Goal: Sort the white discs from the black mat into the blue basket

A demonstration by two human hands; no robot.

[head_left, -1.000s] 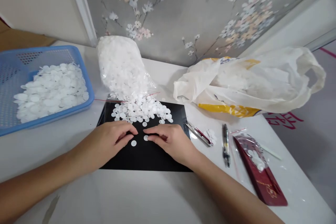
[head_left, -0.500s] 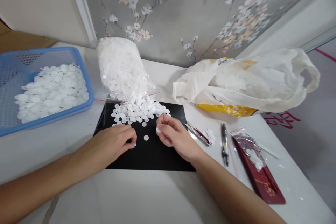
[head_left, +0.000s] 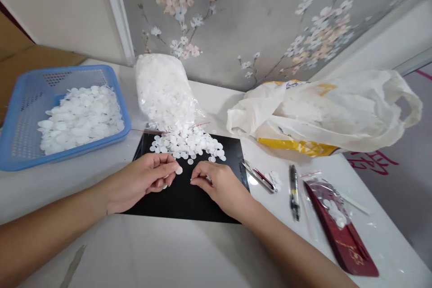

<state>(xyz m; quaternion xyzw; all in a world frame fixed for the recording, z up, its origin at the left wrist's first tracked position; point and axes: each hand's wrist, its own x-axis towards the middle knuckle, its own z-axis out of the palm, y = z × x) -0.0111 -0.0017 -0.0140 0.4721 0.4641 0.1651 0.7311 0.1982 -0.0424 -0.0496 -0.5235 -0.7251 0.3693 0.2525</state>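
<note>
White disc (head_left: 179,170) clamped in left hand (head_left: 148,175), face toward camera; right hand (head_left: 219,186) clamped on 2nd disc (head_left: 191,180), edge-on.

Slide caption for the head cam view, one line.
Left hand holds a white disc over a black sheet, right hand close by, with loose discs piled beyond.

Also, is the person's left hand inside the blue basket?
No, the left hand holds a white disc above the black sheet, apart from the blue basket.
</note>
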